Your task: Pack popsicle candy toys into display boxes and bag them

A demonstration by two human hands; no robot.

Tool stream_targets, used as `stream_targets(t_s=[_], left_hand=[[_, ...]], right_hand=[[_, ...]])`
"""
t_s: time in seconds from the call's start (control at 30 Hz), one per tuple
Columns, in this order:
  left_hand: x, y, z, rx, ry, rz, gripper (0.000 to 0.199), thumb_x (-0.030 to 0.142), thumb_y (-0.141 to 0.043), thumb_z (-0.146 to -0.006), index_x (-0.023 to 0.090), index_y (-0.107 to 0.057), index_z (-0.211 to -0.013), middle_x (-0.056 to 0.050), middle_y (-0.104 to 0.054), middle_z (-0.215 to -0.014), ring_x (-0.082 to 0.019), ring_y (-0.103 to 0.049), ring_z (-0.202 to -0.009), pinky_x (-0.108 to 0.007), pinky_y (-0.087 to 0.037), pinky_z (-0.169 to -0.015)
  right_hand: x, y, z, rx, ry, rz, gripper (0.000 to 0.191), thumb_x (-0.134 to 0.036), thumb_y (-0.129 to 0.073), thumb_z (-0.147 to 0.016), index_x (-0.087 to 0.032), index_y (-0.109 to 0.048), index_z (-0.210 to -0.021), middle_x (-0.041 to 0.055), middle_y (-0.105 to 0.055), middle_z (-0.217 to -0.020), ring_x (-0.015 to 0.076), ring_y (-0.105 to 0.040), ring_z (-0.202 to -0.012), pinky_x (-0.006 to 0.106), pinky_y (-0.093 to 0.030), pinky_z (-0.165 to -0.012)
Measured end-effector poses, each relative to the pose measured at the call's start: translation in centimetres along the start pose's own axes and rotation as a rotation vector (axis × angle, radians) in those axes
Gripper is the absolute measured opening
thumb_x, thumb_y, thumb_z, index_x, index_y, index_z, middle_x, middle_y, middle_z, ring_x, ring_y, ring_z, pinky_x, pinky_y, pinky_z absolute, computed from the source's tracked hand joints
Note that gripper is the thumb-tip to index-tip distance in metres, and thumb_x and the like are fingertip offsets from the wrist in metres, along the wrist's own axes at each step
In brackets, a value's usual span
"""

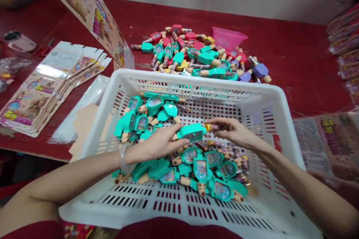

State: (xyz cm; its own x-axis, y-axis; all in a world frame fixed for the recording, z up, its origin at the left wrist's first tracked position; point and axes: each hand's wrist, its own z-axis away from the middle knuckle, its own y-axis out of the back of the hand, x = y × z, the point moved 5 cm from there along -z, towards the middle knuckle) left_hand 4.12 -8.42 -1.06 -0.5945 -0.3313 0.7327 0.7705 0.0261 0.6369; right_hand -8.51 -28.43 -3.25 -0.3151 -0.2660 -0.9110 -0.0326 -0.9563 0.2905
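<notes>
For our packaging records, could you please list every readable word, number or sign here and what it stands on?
No text can be read for certain.
Flat cartons on the left: large colored lettering, too blurred.
Standing carton: lettering too blurred.
Carton on the right: lettering too blurred.
Tube in the right hand: any print too small.

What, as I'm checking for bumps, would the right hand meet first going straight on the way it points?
Likely the teal toy held in the left hand. The tube in the right hand points at its end, though whether they touch is unclear.
</notes>
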Motion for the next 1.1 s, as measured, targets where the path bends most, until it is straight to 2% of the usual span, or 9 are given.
stream_targets(t_s=[0.13, 0.23, 0.37, 0.47, 0.63, 0.73, 0.83, 0.9, 1.1], left_hand=[[0.1, -0.8, 0.5, 0.000, -0.104, -0.222, 0.045, 0.051, -0.044, -0.097, 0.016, -0.051, -0.126, -0.010, -0.065, -0.103, -0.023, -0.061, -0.087, -0.031, -0.042, -0.071], [-0.2, -1.0, 0.4, -0.045, -0.024, -0.215, 0.048, 0.055, -0.042, -0.097, 0.015, -0.053, -0.120, -0.006, -0.064, -0.083, -0.022, -0.060, -0.074, -0.030, -0.040, -0.065], [0.2, -0.3, 0.0, -0.109, 0.101, 0.138, 0.044, 0.060, -0.048, -0.092, 0.017, -0.057, -0.094, 0.000, -0.058, -0.077, -0.014, -0.053, -0.065, -0.025, -0.036, -0.059], [0.1, -0.3, -0.1, -0.219, 0.224, 0.383, 0.043, 0.060, -0.054, -0.088, 0.017, -0.056, -0.088, 0.003, -0.050, -0.064, -0.010, -0.042, -0.052, -0.023, -0.029, -0.049], [-0.6, -1.4, 0.5, -0.388, 0.361, 0.749, 0.039, 0.054, -0.062, -0.085, 0.016, -0.052, -0.078, 0.004, -0.047, -0.056, -0.006, -0.036, -0.044, -0.020, -0.022, -0.042], [-1.4, -2.4, 0.7, -0.471, 0.479, 0.936, 0.045, 0.054, -0.068, -0.079, 0.017, -0.045, -0.069, 0.005, -0.042, -0.049, -0.004, -0.026, -0.039, -0.019, -0.012, -0.037], [-1.6, -3.3, 1.2, -0.626, 0.597, 1.122, 0.051, 0.055, -0.075, -0.070, 0.019, -0.040, -0.069, 0.007, -0.034, -0.047, -0.002, -0.015, -0.038, -0.018, -0.003, -0.036], [-1.4, -3.4, 1.5, -0.695, 0.618, 1.178, 0.051, 0.054, -0.076, -0.070, 0.019, -0.039, -0.069, 0.008, -0.031, -0.047, -0.002, -0.012, -0.038, -0.017, -0.003, -0.035], [-0.2, -2.0, 2.0, -0.652, 0.599, 1.052, 0.050, 0.048, -0.075, -0.074, 0.019, -0.036, -0.064, 0.007, -0.031, -0.046, -0.003, -0.016, -0.038, -0.018, -0.004, -0.034]], right_hand=[[-0.7, -1.3, 0.6, 0.026, 0.118, 0.430, 0.026, -0.030, -0.063, -0.086, -0.018, -0.065, -0.109, 0.0090, -0.070, -0.100, 0.0247, -0.064, -0.089, 0.038, -0.050, -0.078], [-1.6, -2.0, 1.2, 0.020, 0.226, 0.714, 0.022, -0.032, -0.057, -0.093, -0.014, -0.063, -0.105, 0.0122, -0.069, -0.091, 0.0270, -0.063, -0.084, 0.040, -0.048, -0.076], [-2.6, -2.1, 1.7, -0.017, 0.347, 0.629, 0.019, -0.025, -0.051, -0.096, -0.015, -0.057, -0.110, 0.0097, -0.067, -0.095, 0.0219, -0.062, -0.083, 0.033, -0.048, -0.071], [-3.0, -2.5, 2.2, 0.012, 0.468, 0.676, 0.021, -0.028, -0.047, -0.099, -0.015, -0.056, -0.113, 0.0082, -0.066, -0.091, 0.0200, -0.061, -0.078, 0.031, -0.046, -0.067], [-3.5, -4.2, 3.4, 0.117, 0.716, 0.978, 0.028, -0.031, -0.041, -0.104, -0.010, -0.056, -0.115, 0.0082, -0.066, -0.082, 0.0196, -0.058, -0.068, 0.032, -0.040, -0.059], [-4.1, -4.9, 4.1, 0.140, 0.810, 0.985, 0.027, -0.029, -0.042, -0.104, -0.008, -0.053, -0.116, 0.0068, -0.066, -0.079, 0.0184, -0.057, -0.065, 0.034, -0.039, -0.060], [-4.8, -5.1, 4.8, 0.156, 0.837, 0.895, 0.028, -0.030, -0.043, -0.104, -0.007, -0.051, -0.118, 0.0052, -0.064, -0.076, 0.0173, -0.057, -0.064, 0.034, -0.039, -0.061], [-5.3, -5.3, 5.3, 0.169, 0.850, 0.868, 0.028, -0.029, -0.044, -0.103, -0.006, -0.051, -0.117, 0.0051, -0.063, -0.074, 0.0173, -0.057, -0.064, 0.033, -0.039, -0.060], [-6.2, -6.6, 6.6, 0.193, 0.842, 0.994, 0.027, -0.026, -0.046, -0.101, -0.003, -0.054, -0.115, 0.0076, -0.063, -0.073, 0.0199, -0.057, -0.063, 0.035, -0.042, -0.057]])
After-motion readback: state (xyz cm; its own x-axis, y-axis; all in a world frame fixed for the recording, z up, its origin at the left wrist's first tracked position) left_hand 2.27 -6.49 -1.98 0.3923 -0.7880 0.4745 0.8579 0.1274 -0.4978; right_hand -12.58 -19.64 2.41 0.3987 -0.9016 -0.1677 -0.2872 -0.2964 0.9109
